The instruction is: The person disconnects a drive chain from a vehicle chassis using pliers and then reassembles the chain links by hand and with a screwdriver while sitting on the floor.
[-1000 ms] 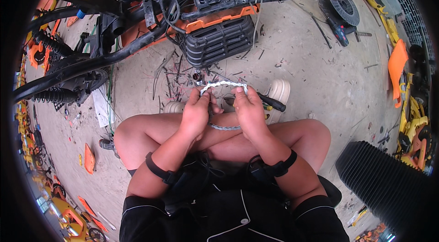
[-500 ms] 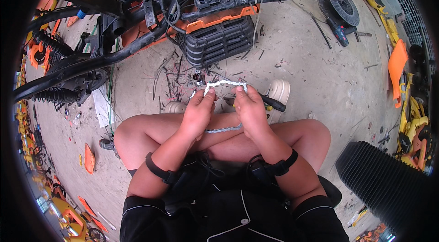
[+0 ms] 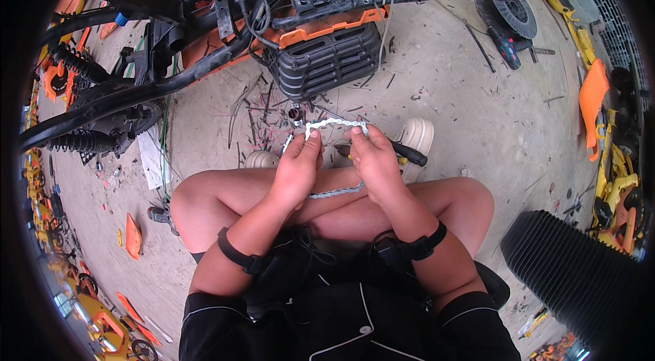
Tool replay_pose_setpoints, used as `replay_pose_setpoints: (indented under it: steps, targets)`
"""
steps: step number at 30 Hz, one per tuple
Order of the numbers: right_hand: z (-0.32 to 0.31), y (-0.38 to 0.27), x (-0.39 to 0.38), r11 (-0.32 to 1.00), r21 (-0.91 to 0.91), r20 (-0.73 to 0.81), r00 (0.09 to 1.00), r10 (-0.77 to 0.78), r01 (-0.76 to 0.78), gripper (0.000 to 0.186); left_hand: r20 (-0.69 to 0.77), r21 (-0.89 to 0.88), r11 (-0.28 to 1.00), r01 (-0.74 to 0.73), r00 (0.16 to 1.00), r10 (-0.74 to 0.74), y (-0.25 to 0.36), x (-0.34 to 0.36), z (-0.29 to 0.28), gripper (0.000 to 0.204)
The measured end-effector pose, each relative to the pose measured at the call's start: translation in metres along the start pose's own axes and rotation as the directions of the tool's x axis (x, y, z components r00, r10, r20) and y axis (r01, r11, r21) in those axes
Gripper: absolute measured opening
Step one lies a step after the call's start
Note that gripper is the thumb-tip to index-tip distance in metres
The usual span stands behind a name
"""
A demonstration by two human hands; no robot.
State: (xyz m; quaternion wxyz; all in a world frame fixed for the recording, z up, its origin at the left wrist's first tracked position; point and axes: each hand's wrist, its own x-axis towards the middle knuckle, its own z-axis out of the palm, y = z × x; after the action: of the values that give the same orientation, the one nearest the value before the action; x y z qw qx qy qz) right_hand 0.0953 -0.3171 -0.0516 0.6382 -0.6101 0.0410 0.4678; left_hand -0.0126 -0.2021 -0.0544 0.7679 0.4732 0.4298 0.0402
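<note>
The place was a repair workshop or yard for small motor vehicles. A stripped vehicle frame (image 3: 205, 54) with orange panels, black tubing and loose wiring lay on the bare concrete floor (image 3: 477, 102). Cut wire scraps (image 3: 256, 112) littered that floor. A spoked wheel (image 3: 508, 13), orange plastic parts (image 3: 592, 98) and a black ribbed hose (image 3: 580, 279) lay around.

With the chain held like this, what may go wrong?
1. The chain spans between only the fingertips of the left hand and right hand; it may slip onto the littered floor.
2. Its lower loop sags between the hands and may pinch a finger.
</note>
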Motion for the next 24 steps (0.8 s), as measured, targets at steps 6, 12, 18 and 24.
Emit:
replay_pose_setpoints:
  steps: [6, 12, 18, 24]
  targets:
    - [0.0027, -0.0017, -0.0012, 1.000, 0.029, -0.007, 1.000, -0.005, 0.005, 0.025, -0.001, 0.008, 1.000, -0.024, 1.000, 0.024, -0.0021, 0.0007, -0.0009, 0.032]
    - [0.0033, -0.0022, 0.0000, 1.000, -0.001, -0.007, 1.000, 0.017, -0.017, 0.024, -0.017, 0.007, 1.000, 0.011, 1.000, -0.011, 0.0034, -0.0016, 0.0007, 0.032]
    - [0.0001, -0.0010, 0.0008, 0.999, 0.032, 0.049, 0.998, 0.030, -0.031, 0.023, 0.000, -0.002, 0.999, 0.033, 0.999, -0.033, 0.0030, -0.0011, -0.0016, 0.034]
    - [-0.0007, -0.0070, -0.0023, 0.997, 0.026, 0.106, 0.992, 0.071, -0.074, 0.024, 0.056, -0.012, 0.999, 0.047, 0.997, -0.046, 0.0054, -0.0033, -0.0031, 0.038]
